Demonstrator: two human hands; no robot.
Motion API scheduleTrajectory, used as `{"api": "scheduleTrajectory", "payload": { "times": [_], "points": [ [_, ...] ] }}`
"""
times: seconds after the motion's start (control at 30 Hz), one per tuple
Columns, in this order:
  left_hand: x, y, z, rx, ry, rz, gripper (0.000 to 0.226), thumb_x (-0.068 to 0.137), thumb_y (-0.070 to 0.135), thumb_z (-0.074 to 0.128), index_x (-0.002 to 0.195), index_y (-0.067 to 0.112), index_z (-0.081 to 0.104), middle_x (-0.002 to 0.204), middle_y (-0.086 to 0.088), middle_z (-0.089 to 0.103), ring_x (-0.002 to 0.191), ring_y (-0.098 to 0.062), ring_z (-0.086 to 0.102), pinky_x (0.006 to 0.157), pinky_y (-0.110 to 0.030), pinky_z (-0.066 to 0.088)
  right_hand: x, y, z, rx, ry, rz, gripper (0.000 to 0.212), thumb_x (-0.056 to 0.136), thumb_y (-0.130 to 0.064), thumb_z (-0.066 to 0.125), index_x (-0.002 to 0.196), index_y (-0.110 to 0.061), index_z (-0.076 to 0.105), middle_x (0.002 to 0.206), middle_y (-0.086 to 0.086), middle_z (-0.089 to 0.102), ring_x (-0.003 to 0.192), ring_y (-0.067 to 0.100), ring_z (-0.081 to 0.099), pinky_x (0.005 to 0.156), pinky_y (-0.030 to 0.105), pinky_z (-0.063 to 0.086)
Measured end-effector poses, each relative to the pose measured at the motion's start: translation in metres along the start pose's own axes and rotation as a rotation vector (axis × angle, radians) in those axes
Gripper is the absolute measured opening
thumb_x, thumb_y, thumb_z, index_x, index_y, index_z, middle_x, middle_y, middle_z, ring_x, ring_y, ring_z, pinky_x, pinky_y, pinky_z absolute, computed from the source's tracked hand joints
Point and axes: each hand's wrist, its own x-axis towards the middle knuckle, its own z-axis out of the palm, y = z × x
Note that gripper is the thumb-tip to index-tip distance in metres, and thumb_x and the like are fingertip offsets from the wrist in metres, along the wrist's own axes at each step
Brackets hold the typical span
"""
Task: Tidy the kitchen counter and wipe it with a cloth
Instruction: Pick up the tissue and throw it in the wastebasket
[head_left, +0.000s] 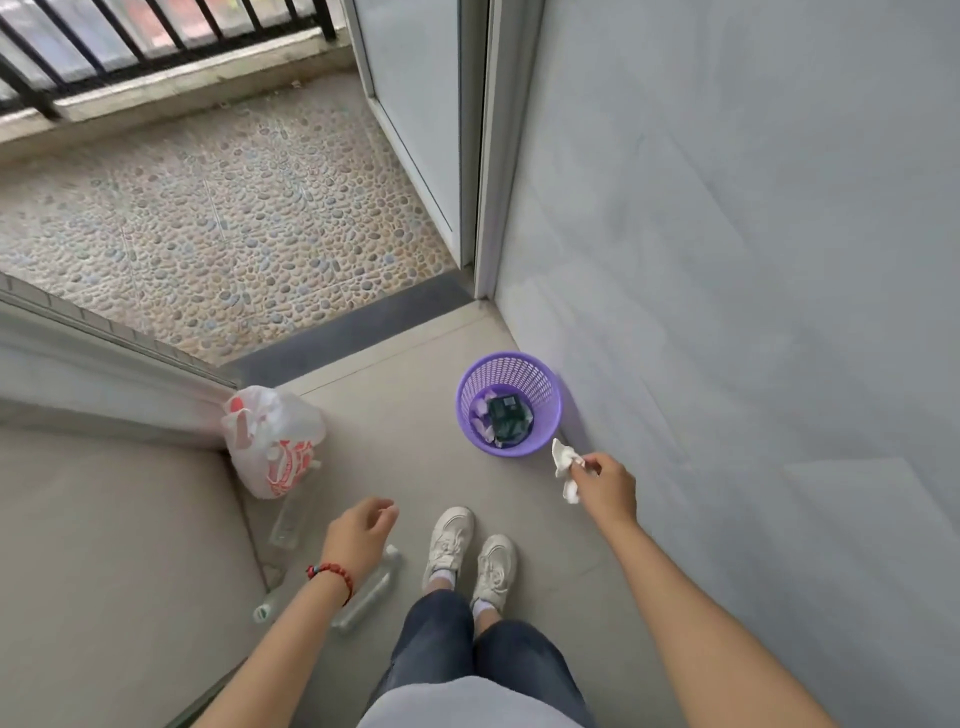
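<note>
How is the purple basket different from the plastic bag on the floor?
The purple basket is a stiff round bin with a holey mesh wall; the plastic bag is soft, crumpled, white with red print. The basket is open on top, so the dark box and scraps inside show; the bag is bunched at its handles. The basket stands by the wall, the bag against the counter's corner. Both sit on the floor and hold things.

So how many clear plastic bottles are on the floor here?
3: one bottle below the plastic bag, one beside the left wrist, one partly hidden at the counter edge.
</note>
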Motion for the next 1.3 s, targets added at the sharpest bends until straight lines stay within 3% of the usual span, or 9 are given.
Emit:
{"api": "scheduleTrajectory", "payload": {
  "times": [0.1,0.23,0.4,0.67,0.83,0.9,1.13,1.3],
  "points": [
    [0.018,0.012,0.001,-0.002,-0.001,0.013,0.029,0.092,0.025,0.049,0.11,0.008,0.063,0.109,-0.012,0.067,0.089,-0.016,0.054,0.082,-0.026,0.04,0.035,-0.033,0.006,0.018,0.037,-0.025,0.02,0.084,-0.014,0.058,0.094,0.002,0.065,0.101,0.023,0.068,0.096,0.036,0.06,0.077,0.034,0.044],
    [0.039,0.024,0.002,-0.02,-0.009,0.018,0.029,0.091,0.026,0.049,0.111,0.008,0.062,0.109,-0.012,0.067,0.089,-0.017,0.054,0.082,-0.027,0.041,0.074,-0.059,0.013,0.078,0.043,0.027,0.022,0.081,-0.015,0.062,0.098,-0.001,0.065,0.106,0.021,0.067,0.099,0.034,0.06,0.072,0.027,0.039],
    [0.048,0.03,0.0,-0.004,-0.031,0.026,0.03,0.092,0.026,0.048,0.113,0.008,0.061,0.11,-0.012,0.066,0.091,-0.017,0.054,0.083,-0.026,0.041,0.075,-0.047,0.011,0.044,-0.028,0.101,0.037,0.083,-0.018,0.063,0.116,-0.001,0.059,0.124,0.019,0.059,0.114,0.032,0.055,0.092,0.031,0.04],
    [0.046,0.052,-0.013,0.142,-0.128,0.078,0.031,0.092,0.027,0.047,0.113,0.009,0.061,0.111,-0.011,0.066,0.095,-0.019,0.057,0.083,-0.024,0.041,0.01,0.013,-0.015,0.205,0.027,0.255,0.032,0.086,-0.019,0.058,0.114,-0.003,0.062,0.118,0.014,0.064,0.111,0.029,0.057,0.09,0.03,0.039],
    [0.051,0.069,-0.019,0.299,-0.257,0.145,0.033,0.093,0.031,0.045,0.115,0.011,0.059,0.114,-0.01,0.065,0.101,-0.023,0.06,0.085,-0.027,0.044,-0.027,0.053,-0.032,0.328,0.165,0.378,0.028,0.087,-0.02,0.055,0.105,-0.002,0.065,0.098,0.01,0.065,0.1,0.031,0.059,0.081,0.029,0.038],
    [0.054,0.079,-0.02,0.354,-0.298,0.185,0.033,0.093,0.031,0.045,0.115,0.011,0.058,0.115,-0.01,0.064,0.102,-0.024,0.059,0.085,-0.026,0.043,-0.044,0.064,-0.033,0.354,0.211,0.426,0.028,0.087,-0.021,0.054,0.106,-0.002,0.064,0.1,0.012,0.065,0.095,0.028,0.058,0.079,0.028,0.037],
    [0.053,0.112,-0.008,0.565,-0.421,0.34,0.032,0.094,0.029,0.044,0.114,0.009,0.06,0.115,-0.012,0.063,0.089,-0.018,0.05,0.08,-0.025,0.037,-0.12,0.099,-0.025,0.439,0.293,0.538,0.027,0.089,-0.016,0.053,0.11,-0.002,0.062,0.117,0.016,0.064,0.108,0.032,0.057,0.081,0.031,0.039],
    [0.03,0.136,0.032,0.682,-0.523,0.439,0.03,0.093,0.029,0.045,0.1,0.007,0.064,0.105,-0.013,0.067,0.094,-0.026,0.059,0.087,-0.032,0.045,-0.186,0.138,-0.016,0.621,0.428,0.652,0.027,0.089,-0.014,0.053,0.11,0.001,0.061,0.119,0.017,0.063,0.108,0.029,0.058,0.077,0.026,0.035]
  ]
}}
